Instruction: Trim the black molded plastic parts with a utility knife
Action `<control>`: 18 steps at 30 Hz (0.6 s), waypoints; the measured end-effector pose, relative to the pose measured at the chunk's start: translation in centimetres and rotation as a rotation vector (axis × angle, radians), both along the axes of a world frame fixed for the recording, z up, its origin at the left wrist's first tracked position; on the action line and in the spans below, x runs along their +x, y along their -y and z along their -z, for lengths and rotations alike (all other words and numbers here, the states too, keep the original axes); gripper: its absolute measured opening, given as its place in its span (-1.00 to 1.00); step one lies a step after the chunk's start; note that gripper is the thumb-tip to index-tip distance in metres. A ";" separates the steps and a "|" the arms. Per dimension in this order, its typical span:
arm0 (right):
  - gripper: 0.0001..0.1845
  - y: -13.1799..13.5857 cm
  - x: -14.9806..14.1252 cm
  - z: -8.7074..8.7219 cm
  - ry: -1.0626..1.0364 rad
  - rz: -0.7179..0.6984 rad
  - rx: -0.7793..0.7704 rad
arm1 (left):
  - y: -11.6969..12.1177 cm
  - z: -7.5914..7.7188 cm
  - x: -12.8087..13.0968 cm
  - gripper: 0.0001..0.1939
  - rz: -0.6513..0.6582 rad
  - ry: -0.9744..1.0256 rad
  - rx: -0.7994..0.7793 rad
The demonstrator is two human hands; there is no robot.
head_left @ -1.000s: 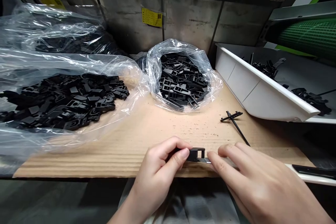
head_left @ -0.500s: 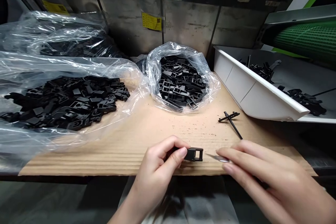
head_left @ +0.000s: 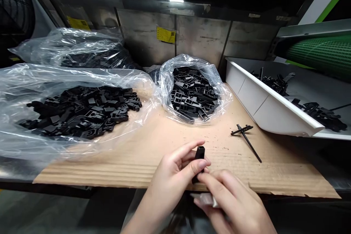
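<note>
My left hand [head_left: 172, 179] pinches a small black plastic clip [head_left: 199, 153] between thumb and fingers, holding it upright over the front edge of the cardboard sheet [head_left: 153, 146]. My right hand [head_left: 233, 204] sits just below and right of it, fingers curled around a small silvery blade [head_left: 204, 199], with a fingertip touching the clip's lower end. Both hands are closed.
An open clear bag [head_left: 192, 91] of black clips stands at centre back. A larger bag [head_left: 79, 111] of black parts lies left, another bag [head_left: 82, 49] behind it. A white tray [head_left: 263, 98] with black pieces is at right. A thin black sprue [head_left: 245, 135] lies on the cardboard.
The clip has been turned from lying flat to standing upright. My right hand has drawn in from the right and lower, coming up against the clip with the blade now under it.
</note>
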State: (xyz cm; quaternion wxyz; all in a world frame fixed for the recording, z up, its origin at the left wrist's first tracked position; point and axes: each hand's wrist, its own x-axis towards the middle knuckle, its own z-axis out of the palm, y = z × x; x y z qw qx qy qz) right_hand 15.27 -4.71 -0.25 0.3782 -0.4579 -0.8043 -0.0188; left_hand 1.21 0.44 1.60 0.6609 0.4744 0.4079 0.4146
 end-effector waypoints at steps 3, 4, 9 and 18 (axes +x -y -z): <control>-0.65 0.2 1.3 -0.6 0.072 0.066 -0.080 | 0.4 0.4 0.0 -0.83 -0.042 -0.029 0.042; -0.65 0.2 1.7 -0.7 0.090 0.096 -0.092 | 0.5 0.5 0.0 -0.88 -0.049 -0.063 0.071; -0.76 0.1 2.2 -0.5 0.006 0.076 -0.060 | 0.8 0.9 0.0 -0.89 -0.080 -0.271 0.316; -0.84 -0.6 0.7 -0.4 -0.090 0.096 -0.088 | 0.8 1.3 -0.3 -0.86 -0.089 -0.358 0.538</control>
